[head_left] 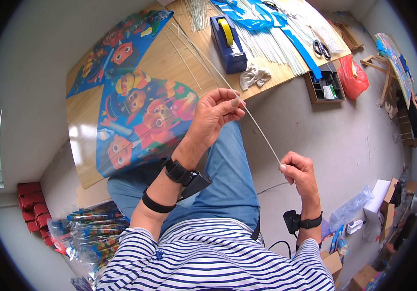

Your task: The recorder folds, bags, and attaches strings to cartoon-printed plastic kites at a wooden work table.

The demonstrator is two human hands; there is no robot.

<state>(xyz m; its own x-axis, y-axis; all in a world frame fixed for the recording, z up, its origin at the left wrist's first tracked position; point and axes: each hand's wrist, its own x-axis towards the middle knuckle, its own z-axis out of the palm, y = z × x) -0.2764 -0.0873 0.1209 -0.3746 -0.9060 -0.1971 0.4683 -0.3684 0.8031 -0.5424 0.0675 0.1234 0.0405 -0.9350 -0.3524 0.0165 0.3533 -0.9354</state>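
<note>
- The left hand (213,115) pinches a thin white rod (261,131) between thumb and forefinger; the other fingers are curled in.
- The right hand (300,174) also pinches this rod, near its lower end, with thumb and bent forefinger.
- The rod is in the air above the person's lap, slanting, and its far part passes up over the wooden table (162,68).
- In my judgement, the step in hand is handling this single rod, perhaps feeling or straightening it along its length.
- The blue cartoon-printed sheet (160,115) lies on the table, left of the left hand, and no hand touches it.
- The next move calls, I think, for two light, steady pinches, because so slender a rod may bend, and its far part could catch on the tape dispenser (228,46) nearby.
- More white rods (269,47) lie spread beyond the dispenser.
</note>
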